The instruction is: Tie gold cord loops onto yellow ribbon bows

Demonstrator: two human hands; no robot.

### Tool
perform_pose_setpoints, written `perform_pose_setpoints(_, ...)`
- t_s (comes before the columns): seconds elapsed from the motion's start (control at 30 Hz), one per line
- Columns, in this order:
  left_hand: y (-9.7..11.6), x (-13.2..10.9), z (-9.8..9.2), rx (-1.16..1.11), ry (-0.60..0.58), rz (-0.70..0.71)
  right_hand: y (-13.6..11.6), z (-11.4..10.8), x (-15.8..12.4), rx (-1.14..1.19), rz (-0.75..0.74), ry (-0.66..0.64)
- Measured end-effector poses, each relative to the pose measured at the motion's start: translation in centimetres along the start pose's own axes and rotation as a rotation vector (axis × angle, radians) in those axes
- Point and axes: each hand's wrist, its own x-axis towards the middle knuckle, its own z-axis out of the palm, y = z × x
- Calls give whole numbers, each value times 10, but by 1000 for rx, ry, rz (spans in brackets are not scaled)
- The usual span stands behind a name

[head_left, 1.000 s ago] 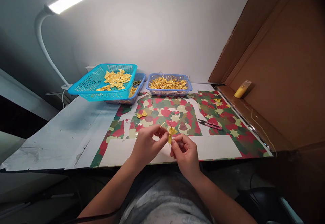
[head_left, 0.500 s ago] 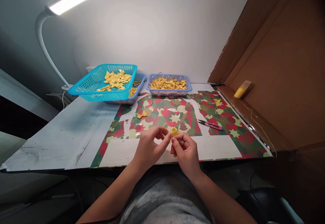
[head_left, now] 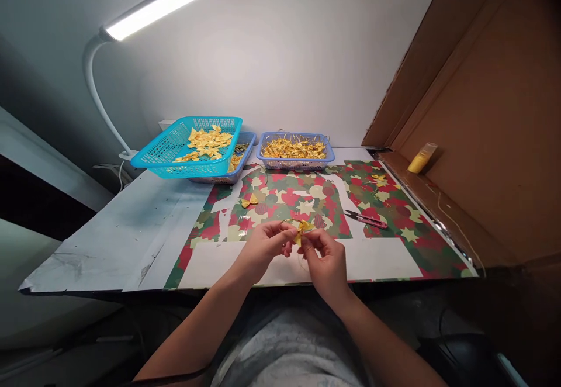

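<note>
Holding a small yellow bow (head_left: 303, 229) just above the tabletop (head_left: 109, 229), near the middle of its front edge. Pinching it from one side with thumb and fingers of the left hand (head_left: 268, 246), and from the other with those of the right hand (head_left: 325, 255); both hands close together, clamped on the same bow. Curving up from the bow over the left fingertips, a loop of thin gold cord (head_left: 287, 220).

Below the hands, along the front edge, a white strip (head_left: 372, 258) over a red, green and cream patterned sheet (head_left: 307, 207). Farther in toward the back edge, to the left of the hands, a loose yellow bow (head_left: 249, 201). Toward the right edge, pink-handled snips (head_left: 367, 220), and beyond, near the back right corner, more yellow bow pieces (head_left: 379, 179).

At the left of the back edge, a turquoise basket (head_left: 188, 169) of yellow bows, stacked over a purple-blue basket (head_left: 248, 156). Near the middle of the back edge, a blue basket (head_left: 293, 164) heaped with corded gold bows. Beyond the right edge, a clear-capped yellow bottle (head_left: 421, 159), tilted. By the back left corner, a lit lamp (head_left: 175, 4).
</note>
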Motion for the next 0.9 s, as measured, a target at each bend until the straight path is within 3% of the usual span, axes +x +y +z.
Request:
perform_pose_setpoints(0.3,4,10,3,78,49,95,-1,1,10,17,-39,-36)
perform_pose_setpoints(0.5,6,11,5,199,166,184,4,-4,16,3,12,-43)
perform_pose_setpoints(0.9,1,17,4,208,176,206,9,-2,26,57,67,-84)
